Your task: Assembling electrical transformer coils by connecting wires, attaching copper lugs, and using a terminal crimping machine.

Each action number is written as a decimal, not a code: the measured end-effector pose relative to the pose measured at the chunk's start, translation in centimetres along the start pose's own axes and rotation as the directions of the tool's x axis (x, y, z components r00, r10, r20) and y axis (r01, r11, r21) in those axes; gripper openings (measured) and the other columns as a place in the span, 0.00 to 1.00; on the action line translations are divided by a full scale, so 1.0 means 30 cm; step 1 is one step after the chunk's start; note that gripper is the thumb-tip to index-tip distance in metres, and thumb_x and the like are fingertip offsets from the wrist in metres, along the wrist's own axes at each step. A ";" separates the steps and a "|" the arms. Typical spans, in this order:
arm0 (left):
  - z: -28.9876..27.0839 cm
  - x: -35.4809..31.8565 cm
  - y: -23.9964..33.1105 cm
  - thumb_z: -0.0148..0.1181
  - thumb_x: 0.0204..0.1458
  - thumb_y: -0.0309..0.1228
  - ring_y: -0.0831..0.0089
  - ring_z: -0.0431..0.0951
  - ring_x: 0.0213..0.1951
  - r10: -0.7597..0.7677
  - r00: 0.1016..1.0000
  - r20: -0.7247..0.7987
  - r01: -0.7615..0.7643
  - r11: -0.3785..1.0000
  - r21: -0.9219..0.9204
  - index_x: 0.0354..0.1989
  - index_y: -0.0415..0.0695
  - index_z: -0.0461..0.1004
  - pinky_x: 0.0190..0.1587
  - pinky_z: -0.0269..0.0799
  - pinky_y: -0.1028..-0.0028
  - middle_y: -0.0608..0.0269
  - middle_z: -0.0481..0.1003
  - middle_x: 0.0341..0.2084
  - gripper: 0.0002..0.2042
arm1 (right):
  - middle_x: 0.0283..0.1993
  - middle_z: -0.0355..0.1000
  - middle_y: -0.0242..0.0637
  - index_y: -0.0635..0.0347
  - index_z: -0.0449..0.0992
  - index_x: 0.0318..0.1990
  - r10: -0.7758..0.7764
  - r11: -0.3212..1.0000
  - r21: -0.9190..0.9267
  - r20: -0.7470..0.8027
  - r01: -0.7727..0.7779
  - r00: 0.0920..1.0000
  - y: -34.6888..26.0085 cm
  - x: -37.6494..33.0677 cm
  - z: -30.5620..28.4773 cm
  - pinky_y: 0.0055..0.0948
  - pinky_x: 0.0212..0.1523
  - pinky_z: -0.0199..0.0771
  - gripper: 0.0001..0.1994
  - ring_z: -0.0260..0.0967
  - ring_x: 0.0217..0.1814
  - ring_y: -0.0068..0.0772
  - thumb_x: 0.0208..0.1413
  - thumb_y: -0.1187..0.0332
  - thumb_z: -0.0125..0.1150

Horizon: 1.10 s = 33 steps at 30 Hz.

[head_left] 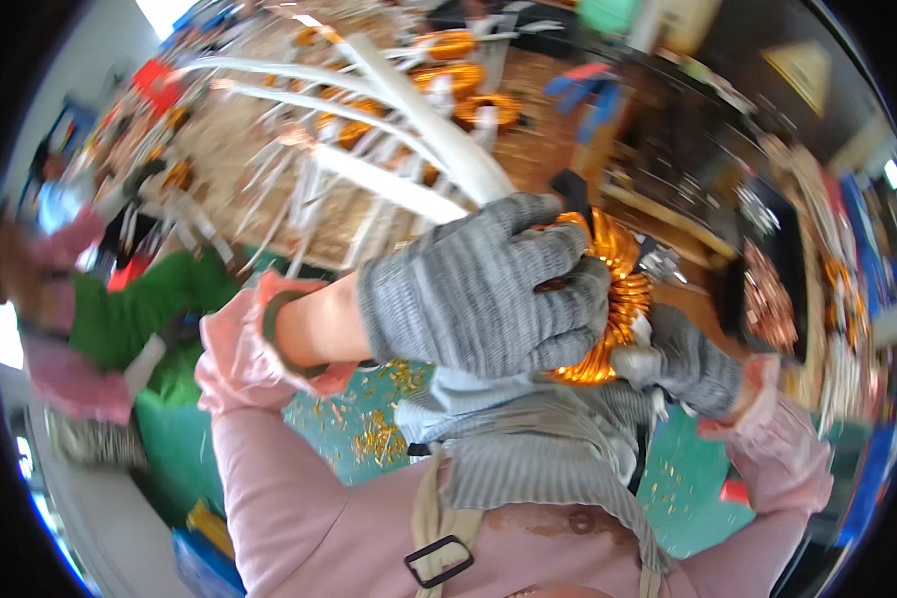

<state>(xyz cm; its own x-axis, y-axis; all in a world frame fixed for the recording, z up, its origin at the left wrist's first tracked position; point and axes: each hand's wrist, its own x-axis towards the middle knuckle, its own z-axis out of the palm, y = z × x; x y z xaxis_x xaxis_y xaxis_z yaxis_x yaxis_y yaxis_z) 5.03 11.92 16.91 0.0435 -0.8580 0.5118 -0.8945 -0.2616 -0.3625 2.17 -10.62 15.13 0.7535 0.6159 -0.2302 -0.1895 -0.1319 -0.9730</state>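
A ring-shaped coil of shiny copper wire (625,269) is held up in front of my body. My left hand (488,284), in a grey knitted glove, wraps its fingers over the coil's left side. Thick white sleeved leads (419,115) stretch from behind that hand to the upper left, with bare copper at some tips. In a matching glove, my right hand (688,361) grips the coil's lower right edge, thumb and fingers close to a small white piece there. Part of the coil is hidden behind my left fingers.
Several similar copper coils (451,78) with white leads lie on the brown workbench (234,125). Blue-and-red handled pliers (586,90) rest farther right. A black tray (767,284) holds copper pieces. Scraps litter the green floor (329,439). Another person in green (154,299) sits at the left.
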 end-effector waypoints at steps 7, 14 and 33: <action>0.032 0.305 0.212 0.60 0.37 0.33 0.62 0.67 0.42 0.206 0.976 -0.066 -0.197 0.973 0.120 0.39 0.58 0.68 0.46 0.64 0.57 0.61 0.67 0.38 0.17 | 0.27 0.68 0.33 0.67 0.62 0.47 0.165 0.984 0.009 -0.447 -0.179 0.879 0.224 -0.477 -0.145 0.20 0.17 0.64 0.30 0.64 0.19 0.19 0.46 0.47 0.53; 0.185 0.305 0.222 0.61 0.34 0.30 0.61 0.68 0.41 0.238 0.971 -0.020 -0.237 0.950 -0.204 0.33 0.50 0.70 0.47 0.62 0.56 0.59 0.69 0.36 0.14 | 0.25 0.69 0.36 0.62 0.64 0.47 0.135 0.730 0.390 -0.887 0.561 0.441 0.767 -0.945 -0.116 0.22 0.10 0.60 0.40 0.60 0.11 0.26 0.38 0.33 0.49; 0.665 0.080 0.250 0.49 0.48 0.44 0.49 0.63 0.46 -0.502 0.780 0.373 0.593 0.784 -0.184 0.48 0.45 0.62 0.47 0.59 0.55 0.49 0.62 0.46 0.22 | 0.18 0.62 0.22 0.56 0.71 0.32 -0.033 0.871 -0.043 -0.999 0.489 -0.028 0.544 -1.410 -1.260 0.14 0.15 0.54 0.09 0.57 0.17 0.14 0.50 0.61 0.57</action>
<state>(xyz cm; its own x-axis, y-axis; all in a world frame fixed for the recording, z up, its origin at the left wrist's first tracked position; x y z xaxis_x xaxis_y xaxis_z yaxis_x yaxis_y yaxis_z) 7.29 -0.93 -0.11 0.6491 -0.7029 0.2908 -0.7575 -0.6322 0.1628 -8.99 -68.18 8.34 0.6146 -0.7886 0.0214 0.2303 0.1534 -0.9610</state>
